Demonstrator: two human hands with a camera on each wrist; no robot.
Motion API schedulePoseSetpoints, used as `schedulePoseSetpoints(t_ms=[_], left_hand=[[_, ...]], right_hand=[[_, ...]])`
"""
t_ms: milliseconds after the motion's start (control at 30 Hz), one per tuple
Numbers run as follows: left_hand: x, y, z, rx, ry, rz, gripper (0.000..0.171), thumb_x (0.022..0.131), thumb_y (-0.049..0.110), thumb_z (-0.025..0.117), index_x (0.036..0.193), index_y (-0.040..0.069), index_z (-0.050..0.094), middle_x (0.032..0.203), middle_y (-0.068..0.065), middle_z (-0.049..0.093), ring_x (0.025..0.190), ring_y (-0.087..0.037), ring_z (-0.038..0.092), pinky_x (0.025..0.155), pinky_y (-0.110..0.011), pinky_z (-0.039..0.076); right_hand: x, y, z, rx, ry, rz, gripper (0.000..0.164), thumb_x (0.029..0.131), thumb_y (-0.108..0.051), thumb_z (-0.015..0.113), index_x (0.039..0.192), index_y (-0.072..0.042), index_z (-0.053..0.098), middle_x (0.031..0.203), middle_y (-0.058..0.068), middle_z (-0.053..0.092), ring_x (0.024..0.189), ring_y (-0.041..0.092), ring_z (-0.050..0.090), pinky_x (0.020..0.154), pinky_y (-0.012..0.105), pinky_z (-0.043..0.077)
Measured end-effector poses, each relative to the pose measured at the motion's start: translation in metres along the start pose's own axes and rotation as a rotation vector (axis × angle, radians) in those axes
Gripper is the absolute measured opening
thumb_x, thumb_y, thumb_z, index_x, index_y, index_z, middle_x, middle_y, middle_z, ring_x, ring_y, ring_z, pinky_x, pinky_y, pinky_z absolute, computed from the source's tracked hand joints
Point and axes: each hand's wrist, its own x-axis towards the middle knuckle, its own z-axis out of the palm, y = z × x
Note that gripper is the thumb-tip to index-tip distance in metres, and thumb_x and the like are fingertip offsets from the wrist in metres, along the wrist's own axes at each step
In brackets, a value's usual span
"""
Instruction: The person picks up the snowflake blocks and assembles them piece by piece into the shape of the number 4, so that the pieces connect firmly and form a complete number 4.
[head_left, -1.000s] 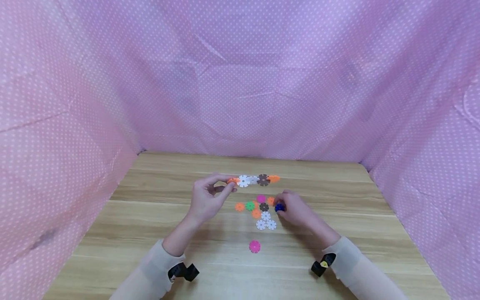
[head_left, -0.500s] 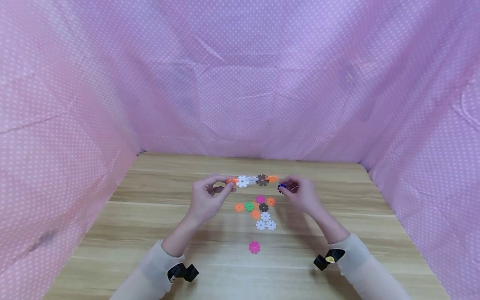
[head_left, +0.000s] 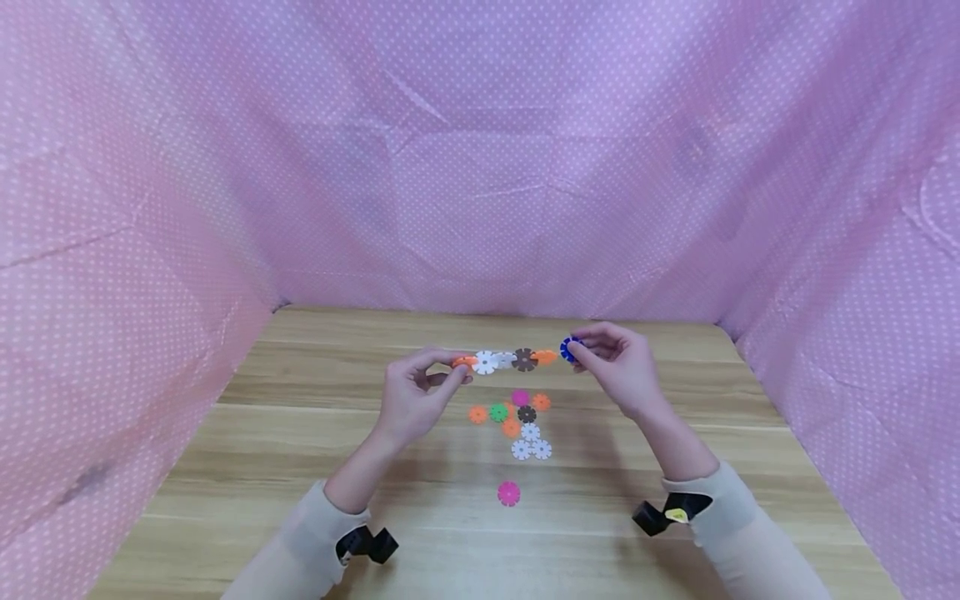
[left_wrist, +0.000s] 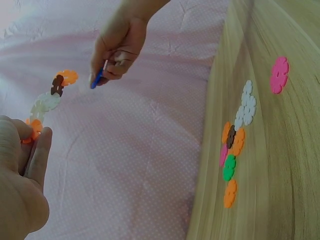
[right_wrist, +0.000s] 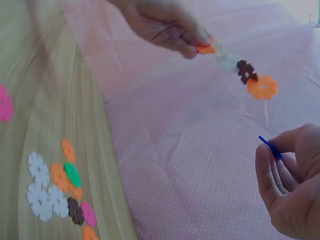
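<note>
My left hand (head_left: 415,398) pinches the orange end disc of a chain of linked snowflake discs (head_left: 485,362), held above the table. From that end the chain runs orange, white, white, brown (left_wrist: 57,86), orange (right_wrist: 262,87). To its right my right hand (head_left: 621,371) pinches a blue snowflake disc (head_left: 569,349) between thumb and fingers. A small gap separates the blue disc from the chain's orange right end (head_left: 545,357). Edge-on, the blue disc (right_wrist: 271,147) shows in the right wrist view.
Below the hands, loose discs lie on the wooden table (head_left: 300,467): green (head_left: 498,413), brown (head_left: 527,414), several orange (head_left: 477,414), white ones (head_left: 531,432) and a pink one (head_left: 521,397). Nearer the front lies another pink disc (head_left: 508,493). Pink dotted cloth (head_left: 480,208) surrounds the table.
My right hand has lifted the blue disc off the table and raised it to about the chain's height, at its right end. The left hand and the chain have hardly moved.
</note>
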Motion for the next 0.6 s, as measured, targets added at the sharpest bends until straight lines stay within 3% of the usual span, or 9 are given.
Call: schedulePoseSetpoints(t_ms=[133,267,400,600], left_hand=[[0.000,0.001,0.000,-0.009,0.002,-0.005,0.013,0.092,-0.013,0.073,0.104,-0.009,0.077,0.098,-0.026,0.077,0.083,-0.004,0.077,0.078,-0.033,0.071],[0.000,0.001,0.000,-0.012,0.004,-0.008,0.013,0.092,-0.013,0.073,0.104,-0.009,0.077,0.098,-0.026,0.077,0.083,-0.004,0.077,0.078,-0.033,0.070],[0.000,0.001,0.000,-0.004,0.003,-0.013,0.013,0.092,-0.012,0.073,0.105,-0.009,0.077,0.098,-0.026,0.077,0.083,-0.004,0.077,0.078,-0.035,0.071],[0.000,0.002,0.001,0.008,0.000,-0.020,0.014,0.092,-0.011,0.074,0.105,-0.008,0.077,0.099,-0.025,0.077,0.083,-0.006,0.078,0.077,-0.039,0.071]], right_hand=[[-0.003,-0.009,0.001,0.115,-0.032,0.033,0.014,0.095,0.009,0.072,0.107,0.002,0.074,0.089,-0.005,0.078,0.077,0.008,0.076,0.070,0.025,0.069],[-0.006,-0.013,0.002,0.196,-0.078,0.054,0.021,0.096,0.010,0.069,0.102,-0.009,0.076,0.090,-0.003,0.079,0.077,0.008,0.075,0.070,0.023,0.068],[-0.008,-0.014,0.003,0.215,-0.119,0.061,0.026,0.098,0.009,0.067,0.100,-0.016,0.076,0.091,-0.004,0.079,0.078,0.009,0.075,0.070,0.022,0.068],[-0.010,-0.017,0.005,0.222,-0.142,0.093,0.027,0.100,0.008,0.065,0.099,-0.017,0.075,0.092,-0.005,0.078,0.077,0.008,0.073,0.070,0.021,0.067]])
